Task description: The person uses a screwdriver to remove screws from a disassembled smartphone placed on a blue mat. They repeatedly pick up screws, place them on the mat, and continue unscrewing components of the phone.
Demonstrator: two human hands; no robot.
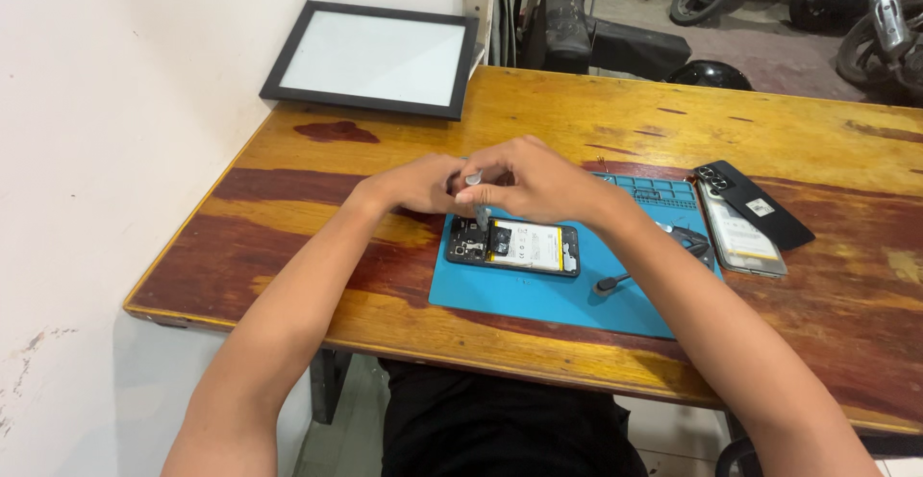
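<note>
Both bare forearms run up from six o'clock and angle inward, the left from seven o'clock and the right from five, converging toward twelve where the wrists bend and the hands meet. The left hand (415, 187) lies knuckles-up with fingers curled toward three o'clock, its fingertips pressed against those of the right hand (534, 181), which arches over with the wrist raised and the fingers bunched down toward nine o'clock in a pinch. The two hands touch at the fingertips, though exactly what the pinch closes on is too small to tell.
</note>
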